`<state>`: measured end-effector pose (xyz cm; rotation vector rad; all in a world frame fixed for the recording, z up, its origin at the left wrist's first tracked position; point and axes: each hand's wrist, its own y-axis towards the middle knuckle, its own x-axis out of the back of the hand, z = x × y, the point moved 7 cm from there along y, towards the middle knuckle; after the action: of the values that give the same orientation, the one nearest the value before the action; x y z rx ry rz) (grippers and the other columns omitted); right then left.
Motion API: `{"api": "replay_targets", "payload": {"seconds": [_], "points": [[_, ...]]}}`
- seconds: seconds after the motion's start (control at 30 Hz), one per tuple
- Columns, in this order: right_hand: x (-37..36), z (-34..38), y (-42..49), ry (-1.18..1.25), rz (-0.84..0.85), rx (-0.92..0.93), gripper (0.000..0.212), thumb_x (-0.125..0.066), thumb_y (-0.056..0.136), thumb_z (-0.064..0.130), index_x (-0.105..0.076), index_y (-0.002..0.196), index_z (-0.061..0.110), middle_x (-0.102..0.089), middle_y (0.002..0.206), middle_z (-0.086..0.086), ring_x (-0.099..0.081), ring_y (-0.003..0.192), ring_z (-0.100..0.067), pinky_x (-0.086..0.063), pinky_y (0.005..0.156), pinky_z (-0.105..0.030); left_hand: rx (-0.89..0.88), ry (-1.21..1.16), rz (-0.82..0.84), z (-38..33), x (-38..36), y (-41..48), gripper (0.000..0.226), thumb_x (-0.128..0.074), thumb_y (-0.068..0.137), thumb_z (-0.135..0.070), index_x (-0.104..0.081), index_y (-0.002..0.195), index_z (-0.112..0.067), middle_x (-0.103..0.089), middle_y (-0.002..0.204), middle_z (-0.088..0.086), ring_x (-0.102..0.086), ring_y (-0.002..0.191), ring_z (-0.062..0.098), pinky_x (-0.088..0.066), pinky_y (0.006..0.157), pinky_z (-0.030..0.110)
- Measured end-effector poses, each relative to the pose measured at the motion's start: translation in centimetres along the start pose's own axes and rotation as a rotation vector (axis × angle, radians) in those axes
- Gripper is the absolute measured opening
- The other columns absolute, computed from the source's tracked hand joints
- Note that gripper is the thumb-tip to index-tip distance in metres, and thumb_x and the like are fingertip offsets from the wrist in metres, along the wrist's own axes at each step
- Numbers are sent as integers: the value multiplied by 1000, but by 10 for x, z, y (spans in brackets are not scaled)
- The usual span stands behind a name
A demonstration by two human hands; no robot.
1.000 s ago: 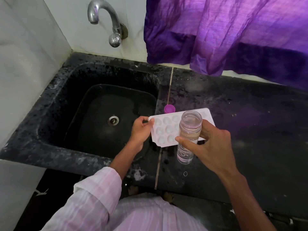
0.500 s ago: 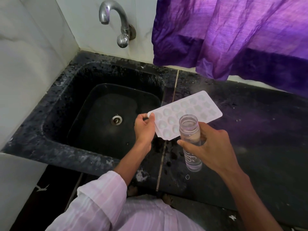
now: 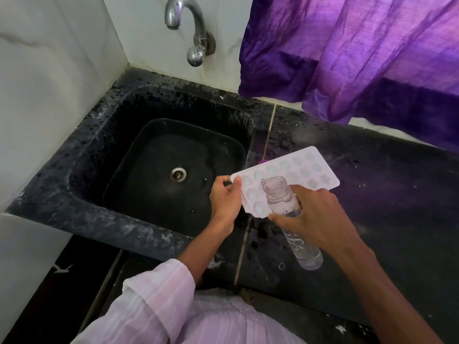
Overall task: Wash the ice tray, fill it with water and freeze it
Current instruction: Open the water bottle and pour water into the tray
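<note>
A white ice tray with several round and star-shaped cells is held above the black counter, just right of the sink. My left hand pinches its near left corner. My right hand grips a clear, uncapped plastic bottle with some water in it. The bottle leans forward, its open mouth over the tray's near cells. A sliver of the purple bottle cap shows behind the tray's left edge.
The black stone sink with a steel drain lies to the left, under a chrome tap on the white wall. A purple curtain hangs over the back of the dark counter.
The bottle has tipped from upright toward the tray, its mouth now over the cells. The tray has shifted slightly and now hides most of the purple cap. The camera has moved closer.
</note>
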<state>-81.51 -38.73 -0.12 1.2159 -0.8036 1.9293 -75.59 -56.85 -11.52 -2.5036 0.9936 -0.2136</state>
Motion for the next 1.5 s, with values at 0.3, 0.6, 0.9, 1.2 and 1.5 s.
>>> {"api": "replay_targets", "payload": {"seconds": [0.3, 0.6, 0.9, 1.2, 1.5], "points": [[2, 0, 2, 40, 36, -11, 66, -68, 64, 69, -64, 114, 26, -74, 99, 8, -61, 75, -8, -51, 68, -25, -11, 8, 13, 0, -2, -1, 7, -58, 99, -27, -56, 98, -21, -71, 98, 2, -71, 88, 10, -56, 59, 18], [2, 5, 5, 14, 69, -26, 67, -71, 66, 64, -63, 119, 24, -72, 103, 6, -58, 78, -9, -46, 66, -22, -6, 20, 35, 6, -3, -2, 6, -58, 100, -26, -55, 97, -22, -72, 93, -1, -72, 82, 8, -59, 59, 21], [-2, 9, 6, -2, 90, -33, 64, -77, 70, 59, -63, 121, 23, -72, 102, 6, -57, 77, -8, -40, 64, -21, -3, 17, 61, 10, -5, -4, 5, -57, 100, -27, -55, 97, -24, -73, 92, -1, -73, 81, 8, -62, 66, 28], [0, 10, 9, -26, 103, -46, 53, -77, 71, 57, -65, 110, 23, -61, 80, 13, -57, 70, -7, -38, 57, -20, -14, 22, 65, 11, -5, -5, 3, -57, 100, -25, -55, 99, -23, -73, 95, 0, -72, 82, 8, -62, 65, 26], [-3, 10, 12, -31, 96, -24, 53, -75, 69, 60, -65, 108, 25, -56, 75, 17, -52, 64, 0, -31, 53, -15, -23, 3, 73, 10, -5, -5, 5, -57, 101, -25, -54, 96, -25, -72, 91, -3, -71, 72, 1, -59, 58, 21]]}}
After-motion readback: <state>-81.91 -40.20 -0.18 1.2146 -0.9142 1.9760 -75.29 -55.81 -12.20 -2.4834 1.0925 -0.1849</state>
